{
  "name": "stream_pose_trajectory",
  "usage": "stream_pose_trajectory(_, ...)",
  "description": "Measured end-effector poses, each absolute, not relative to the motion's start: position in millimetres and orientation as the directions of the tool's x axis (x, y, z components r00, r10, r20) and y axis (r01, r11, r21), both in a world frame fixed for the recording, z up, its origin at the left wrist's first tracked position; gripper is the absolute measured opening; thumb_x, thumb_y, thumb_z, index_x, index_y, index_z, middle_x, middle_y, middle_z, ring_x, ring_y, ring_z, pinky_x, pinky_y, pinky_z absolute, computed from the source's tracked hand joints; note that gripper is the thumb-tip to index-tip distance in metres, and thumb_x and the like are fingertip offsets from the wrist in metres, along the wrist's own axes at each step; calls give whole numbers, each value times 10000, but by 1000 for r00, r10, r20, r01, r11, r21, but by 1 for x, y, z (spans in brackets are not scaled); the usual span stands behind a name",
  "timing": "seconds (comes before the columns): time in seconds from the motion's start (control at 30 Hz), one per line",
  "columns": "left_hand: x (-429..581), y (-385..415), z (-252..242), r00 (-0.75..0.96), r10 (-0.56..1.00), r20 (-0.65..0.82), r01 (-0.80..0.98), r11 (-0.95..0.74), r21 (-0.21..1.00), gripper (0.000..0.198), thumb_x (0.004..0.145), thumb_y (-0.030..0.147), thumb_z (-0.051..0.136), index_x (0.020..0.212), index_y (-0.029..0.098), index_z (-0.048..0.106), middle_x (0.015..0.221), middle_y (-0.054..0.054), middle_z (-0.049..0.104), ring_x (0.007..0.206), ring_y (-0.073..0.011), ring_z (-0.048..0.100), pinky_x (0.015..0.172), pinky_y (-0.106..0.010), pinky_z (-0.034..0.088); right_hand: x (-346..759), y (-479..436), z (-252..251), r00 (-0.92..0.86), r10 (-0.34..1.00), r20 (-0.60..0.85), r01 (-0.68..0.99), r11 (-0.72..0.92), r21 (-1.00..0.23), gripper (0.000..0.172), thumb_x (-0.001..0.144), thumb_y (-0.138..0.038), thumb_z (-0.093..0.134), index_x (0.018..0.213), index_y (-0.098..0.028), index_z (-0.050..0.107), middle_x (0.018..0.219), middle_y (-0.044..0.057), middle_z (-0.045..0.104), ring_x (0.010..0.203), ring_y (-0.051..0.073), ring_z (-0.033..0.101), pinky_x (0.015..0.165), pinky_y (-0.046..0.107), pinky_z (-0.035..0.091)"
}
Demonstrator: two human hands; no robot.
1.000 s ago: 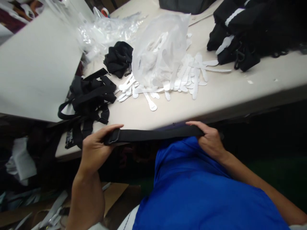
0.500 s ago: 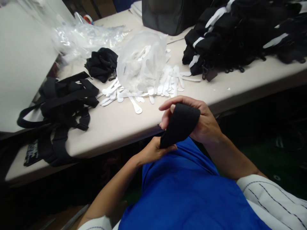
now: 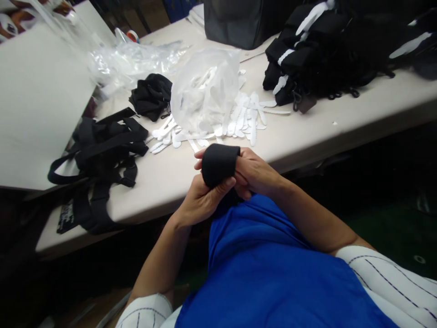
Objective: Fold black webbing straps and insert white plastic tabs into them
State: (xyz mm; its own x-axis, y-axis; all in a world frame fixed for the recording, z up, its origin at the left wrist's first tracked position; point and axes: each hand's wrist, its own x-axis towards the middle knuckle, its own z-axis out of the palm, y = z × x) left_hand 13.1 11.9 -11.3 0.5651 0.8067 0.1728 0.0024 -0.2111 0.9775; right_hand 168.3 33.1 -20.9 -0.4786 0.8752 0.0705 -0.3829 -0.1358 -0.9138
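A black webbing strap [image 3: 218, 164] is folded into a short loop over my fingers, just in front of the table's near edge. My left hand [image 3: 201, 200] grips its lower part from below, thumb pressed on the fabric. My right hand [image 3: 254, 173] holds the other side, fingers tucked under the fold. Both hands touch each other above my blue apron [image 3: 273, 269]. The strap's buckle end is hidden.
On the beige table [image 3: 307, 132] lie a heap of black straps [image 3: 102, 146] at the left, a clear bag [image 3: 205, 89] over several white toothed plastic strips [image 3: 246, 118], a small black bundle [image 3: 152, 95], and a pile of black bags [image 3: 337, 50] at the back right. A white board [image 3: 37, 105] sits left.
The strap was stretched flat between my two hands; now it is folded into a small loop, with my hands brought together. The view has shifted slightly right.
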Motion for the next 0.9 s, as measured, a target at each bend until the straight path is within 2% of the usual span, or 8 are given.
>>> stream_pose_trajectory(0.07, 14, 15, -5, 464, 855, 231, -77, -221, 972, 260, 956, 351, 523, 974, 158, 697, 747, -58, 730, 743, -199, 709, 738, -324, 579, 166, 36, -31, -502, 861, 82, -379, -135, -915, 430, 889, -533, 611, 1061, -152, 709, 543, -47, 623, 498, 95, 568, 520, 181, 485)
stream_pose_trajectory(0.13, 16, 18, 3, 330, 903, 276, -141, -242, 960, 305, 938, 427, 538, 1012, 164, 672, 694, -39, 713, 638, -179, 691, 664, -312, 589, 164, 39, -43, -507, 855, 109, -392, -117, -912, 427, 896, -501, 617, 1201, -208, 669, 829, -13, 730, 800, 137, 673, 755, 215, 537)
stream_pose_trajectory(0.23, 23, 25, 11, 149, 946, 286, -177, -259, 950, 366, 902, 527, 551, 967, 185, 663, 664, -9, 698, 572, -149, 667, 601, -273, 579, 162, 40, -62, -553, 817, 164, -444, -123, -887, 477, 917, -475, 600, 1345, -269, 562, 1282, 20, 637, 1181, 187, 580, 1021, 306, 453)
stream_pose_trajectory(0.33, 29, 31, 12, 39, 944, 328, -155, -318, 935, 367, 902, 529, 547, 900, 188, 684, 749, -26, 719, 686, -171, 705, 681, -298, 591, 163, 37, -80, -655, 729, 200, -477, -194, -857, 520, 946, -547, 505, 1333, -203, 556, 1205, 87, 667, 1078, 211, 634, 985, 370, 480)
stream_pose_trajectory(0.43, 25, 35, 7, 36, 904, 425, -47, -423, 905, 343, 935, 457, 526, 880, 183, 725, 862, -60, 740, 845, -219, 723, 833, -370, 586, 168, 35, -96, -733, 660, 166, -404, -226, -886, 488, 902, -519, 602, 1217, -148, 625, 1074, 96, 702, 1001, 210, 650, 937, 349, 493)
stream_pose_trajectory(0.53, 13, 41, 6, 200, 831, 519, 97, -544, 834, 287, 937, 400, 541, 928, 208, 754, 993, -74, 750, 1034, -277, 692, 1011, -470, 519, 172, 35, -109, -776, 621, 111, -321, -237, -917, 440, 872, -485, 658, 1110, -115, 676, 1038, 103, 711, 993, 212, 646, 932, 336, 484)
stream_pose_trajectory(0.7, 1, 49, 8, 542, 674, 502, 262, -704, 661, 224, 891, 387, 619, 1012, 243, 741, 1193, -60, 717, 1320, -319, 519, 1205, -580, 287, 173, 38, -118, -774, 621, 125, -406, -335, -851, 515, 873, -542, 632, 1175, -125, 625, 1006, 111, 713, 941, 213, 664, 875, 338, 506)
stream_pose_trajectory(0.9, 4, 49, 1, 519, 638, 569, 225, -744, 629, 209, 885, 312, 641, 1075, 275, 721, 1202, -47, 710, 1346, -306, 493, 1217, -591, 262, 173, 35, -108, -775, 616, 144, -384, -278, -880, 286, 870, -356, 693, 1028, -123, 642, 879, 49, 691, 808, 151, 643, 768, 262, 506)
